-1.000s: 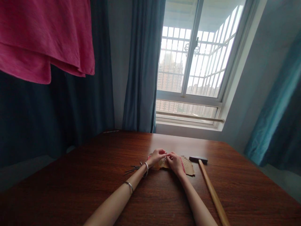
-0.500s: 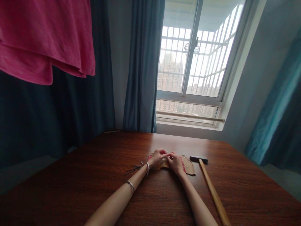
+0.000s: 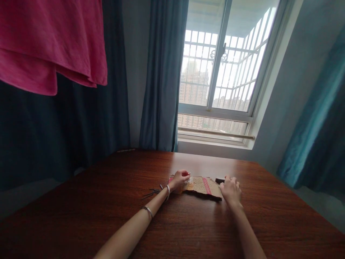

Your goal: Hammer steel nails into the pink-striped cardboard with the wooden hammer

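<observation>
A flat tan piece (image 3: 198,184) that looks like cardboard, dotted with small dark marks and crossed by a pink strip, lies on the wooden table. Over its left part, my left hand (image 3: 180,180) is closed in a pinch; a small, thin, pale thing shows at the fingertips, too small to name. My right hand (image 3: 231,190) is just right of the tan piece, its fingers closed around the hammer close to its head. Part of the dark hammer head (image 3: 219,180) shows left of the fingers, while the handle is hidden under my hand and forearm.
Several thin dark metal rods (image 3: 152,192) lie left of the tan piece. The brown table (image 3: 107,212) reaches to the wall below a barred window (image 3: 215,72). Blue curtains (image 3: 159,79) hang behind, and a pink cloth (image 3: 54,43) hangs at upper left.
My right hand has left the tan piece, moved right and closed on the hammer. My left hand stays in its pinch over the tan piece. The view has shifted slightly.
</observation>
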The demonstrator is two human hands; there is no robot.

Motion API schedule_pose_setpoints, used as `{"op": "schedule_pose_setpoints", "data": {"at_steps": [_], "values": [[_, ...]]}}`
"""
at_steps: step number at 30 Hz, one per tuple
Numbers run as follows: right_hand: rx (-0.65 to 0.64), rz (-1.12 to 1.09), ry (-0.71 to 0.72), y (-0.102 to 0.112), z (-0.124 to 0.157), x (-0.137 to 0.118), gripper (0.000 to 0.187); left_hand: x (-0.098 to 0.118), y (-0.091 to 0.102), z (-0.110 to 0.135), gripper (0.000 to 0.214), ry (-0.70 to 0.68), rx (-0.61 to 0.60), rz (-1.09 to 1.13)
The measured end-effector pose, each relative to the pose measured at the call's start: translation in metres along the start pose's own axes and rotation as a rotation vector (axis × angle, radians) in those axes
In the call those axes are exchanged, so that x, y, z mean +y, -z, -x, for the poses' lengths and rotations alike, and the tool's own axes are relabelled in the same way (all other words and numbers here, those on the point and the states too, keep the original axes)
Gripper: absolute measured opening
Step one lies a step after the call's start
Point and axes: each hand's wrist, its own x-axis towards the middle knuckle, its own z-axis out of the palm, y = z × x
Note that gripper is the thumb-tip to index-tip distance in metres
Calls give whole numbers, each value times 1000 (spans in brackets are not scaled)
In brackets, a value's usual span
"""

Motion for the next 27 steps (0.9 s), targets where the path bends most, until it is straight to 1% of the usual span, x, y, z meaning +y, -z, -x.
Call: {"op": "schedule_pose_setpoints", "data": {"at_steps": [1,2,4,6,8,11,15,17,20,22,24,26,27], "values": [[-47,44,-89,2,1,11,38,0,0,0,22,0,1,-8],[-122,62,-162,4,3,22,44,0,0,0,23,-1,4,-14],[-304,44,-235,6,6,39,53,0,0,1,23,-1,8,-23],[-456,12,-245,8,9,51,54,1,0,2,24,-2,13,-27],[-536,-4,-216,10,10,57,45,2,1,3,23,0,13,-27],[-545,-8,-150,9,12,57,31,5,1,3,21,0,12,-21],[-435,-52,-143,2,12,57,28,7,2,4,20,-2,13,-4],[-379,-132,-167,-3,10,58,27,7,2,5,20,6,13,1],[-313,-371,-206,-9,4,54,26,7,1,4,20,12,13,3],[-282,-570,-220,-11,1,45,29,5,0,3,20,7,17,-8],[-311,-898,-215,-8,1,31,30,3,0,2,20,10,21,-32],[-406,-1327,-186,1,6,15,33,2,-1,1,20,17,24,-47],[-465,-1495,-161,7,10,8,36,1,-1,1,20,21,23,-48]]}}
